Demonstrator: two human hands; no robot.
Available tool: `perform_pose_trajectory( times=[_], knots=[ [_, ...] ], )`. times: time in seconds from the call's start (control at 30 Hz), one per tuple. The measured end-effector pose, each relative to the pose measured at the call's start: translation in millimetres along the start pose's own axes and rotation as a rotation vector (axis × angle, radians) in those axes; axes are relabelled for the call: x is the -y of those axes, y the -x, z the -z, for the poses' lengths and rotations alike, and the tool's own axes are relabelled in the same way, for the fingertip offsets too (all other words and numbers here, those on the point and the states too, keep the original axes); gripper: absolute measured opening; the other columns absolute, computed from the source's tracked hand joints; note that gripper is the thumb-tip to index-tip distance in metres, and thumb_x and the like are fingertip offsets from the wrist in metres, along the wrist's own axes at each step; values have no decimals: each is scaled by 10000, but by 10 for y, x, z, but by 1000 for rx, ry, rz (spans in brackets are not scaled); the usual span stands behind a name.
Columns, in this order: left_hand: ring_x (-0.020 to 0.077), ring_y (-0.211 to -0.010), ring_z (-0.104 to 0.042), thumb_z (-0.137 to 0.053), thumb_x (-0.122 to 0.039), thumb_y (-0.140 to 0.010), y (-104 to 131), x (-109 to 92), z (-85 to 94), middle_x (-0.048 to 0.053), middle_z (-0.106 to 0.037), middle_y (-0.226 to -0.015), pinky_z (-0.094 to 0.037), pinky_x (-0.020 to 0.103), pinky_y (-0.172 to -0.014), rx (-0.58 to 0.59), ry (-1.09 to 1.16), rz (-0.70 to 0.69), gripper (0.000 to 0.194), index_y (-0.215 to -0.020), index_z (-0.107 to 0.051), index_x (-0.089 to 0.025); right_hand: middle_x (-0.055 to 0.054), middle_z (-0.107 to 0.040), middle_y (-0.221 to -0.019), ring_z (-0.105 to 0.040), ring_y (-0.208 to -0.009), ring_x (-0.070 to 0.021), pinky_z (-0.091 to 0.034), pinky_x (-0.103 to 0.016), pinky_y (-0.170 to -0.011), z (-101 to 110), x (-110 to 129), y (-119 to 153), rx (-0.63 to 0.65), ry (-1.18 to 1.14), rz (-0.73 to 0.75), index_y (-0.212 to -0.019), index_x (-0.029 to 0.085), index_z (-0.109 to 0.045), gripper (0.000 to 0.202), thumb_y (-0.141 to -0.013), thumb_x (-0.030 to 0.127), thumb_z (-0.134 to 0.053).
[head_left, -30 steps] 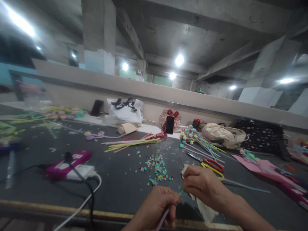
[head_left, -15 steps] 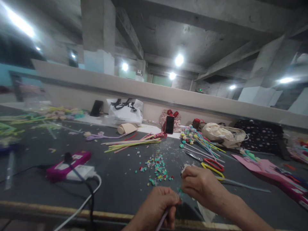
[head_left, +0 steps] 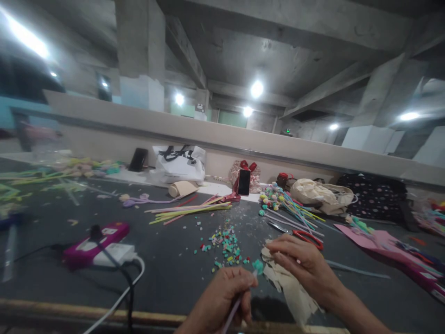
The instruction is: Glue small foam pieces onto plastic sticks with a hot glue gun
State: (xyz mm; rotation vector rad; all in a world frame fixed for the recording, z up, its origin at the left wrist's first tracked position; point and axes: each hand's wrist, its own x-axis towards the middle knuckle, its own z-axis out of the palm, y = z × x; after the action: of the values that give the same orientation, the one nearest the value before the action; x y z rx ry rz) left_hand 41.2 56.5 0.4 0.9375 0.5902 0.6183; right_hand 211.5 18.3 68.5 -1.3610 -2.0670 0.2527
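Observation:
Near the table's front edge my left hand (head_left: 231, 292) is closed around a thin lilac stem (head_left: 232, 316). A small teal flower-like tip (head_left: 257, 266) stands out above its thumb. My right hand (head_left: 301, 260) is just to the right, fingers stretched out and somewhat apart, over a crumpled cream cloth strip (head_left: 291, 290). Whether its fingertips touch the cloth I cannot tell. Small teal, red and yellow pieces (head_left: 227, 241) lie scattered beyond my left hand. Red-handled scissors (head_left: 308, 238) lie behind my right hand, partly hidden by it.
Pink and yellow strips (head_left: 191, 211) lie farther back, with a phone (head_left: 244, 182) propped behind. Bunched coloured stems (head_left: 288, 204) lie to the right, near a pink sheet (head_left: 373, 243). On the left are a magenta power strip (head_left: 97, 241) and a white cable (head_left: 120, 297).
My right hand has moved slightly right and its curled fingers have straightened. More of the cream cloth and the teal tip now show. My left hand keeps the stem, nearly still.

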Motion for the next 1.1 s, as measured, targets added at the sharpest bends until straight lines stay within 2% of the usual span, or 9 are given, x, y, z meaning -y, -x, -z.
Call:
perform_pose_trajectory(
  times=[0.07,0.13,0.2,0.27,0.53,0.77,0.83,0.97,1.1],
  knots=[
    [59,-257,-401,-564,-368,-608,-12,6,20,-63,-462,-290,-207,159,-305,50,69,-32,224,-609,-523,-148,-40,-588,-833,-528,-719,-145,-419,-254,-623,-57,-41,52,-48,-194,-139,-977,220,-569,242,-774,302,-466],
    [59,-251,-398,-581,-380,-598,-20,12,36,-62,-460,-282,-212,159,-308,108,123,-39,239,-608,-521,-149,-44,-597,-834,-531,-691,-145,-422,-241,-569,-140,-69,87,-33,-436,-241,-1018,206,-539,303,-740,322,-510],
    [60,-246,-394,-589,-383,-596,-23,18,45,-63,-458,-277,-225,160,-311,160,144,-29,241,-605,-517,-153,-48,-591,-852,-530,-681,-143,-398,-207,-496,-218,-70,95,10,-634,-284,-1040,197,-514,364,-699,317,-560],
    [62,-252,-397,-584,-386,-605,-26,26,51,-63,-466,-284,-243,162,-318,192,144,-19,239,-611,-516,-157,-45,-580,-869,-519,-677,-137,-366,-188,-464,-274,-42,78,33,-717,-278,-1038,203,-512,393,-667,303,-599],
    [55,-246,-380,-593,-441,-581,-35,36,67,-53,-471,-279,-205,162,-322,182,82,-11,303,-561,-498,-154,31,-488,-637,-453,-592,-105,-337,-197,-501,-371,102,-12,27,-578,-255,-913,198,-591,286,-636,253,-634],
    [61,-255,-399,-590,-473,-575,-49,56,43,-46,-470,-284,-242,173,-326,214,109,-54,350,-490,-500,-145,27,-529,-551,-505,-523,-105,-377,-209,-495,-420,150,-58,28,-607,-258,-810,161,-617,149,-688,152,-531],
    [63,-251,-396,-595,-477,-567,-58,64,47,-47,-469,-280,-243,175,-324,215,103,-51,349,-503,-511,-144,24,-545,-575,-506,-515,-96,-381,-202,-489,-400,168,-72,12,-628,-252,-831,162,-616,167,-686,157,-535],
    [79,-277,-433,-614,-448,-560,-32,24,49,-44,-500,-302,-242,166,-321,117,125,-9,308,-584,-515,-158,-25,-599,-805,-517,-538,-89,-354,-174,-422,-333,137,-70,-72,-650,-271,-987,191,-555,279,-717,251,-521],
    [62,-289,-423,-598,-453,-579,25,-73,51,-7,-576,-390,-214,147,-306,43,92,11,311,-619,-509,-158,-40,-603,-785,-496,-470,-80,-294,-163,-347,-362,27,5,-131,-681,-335,-960,172,-555,297,-741,358,-482]
  ],
)
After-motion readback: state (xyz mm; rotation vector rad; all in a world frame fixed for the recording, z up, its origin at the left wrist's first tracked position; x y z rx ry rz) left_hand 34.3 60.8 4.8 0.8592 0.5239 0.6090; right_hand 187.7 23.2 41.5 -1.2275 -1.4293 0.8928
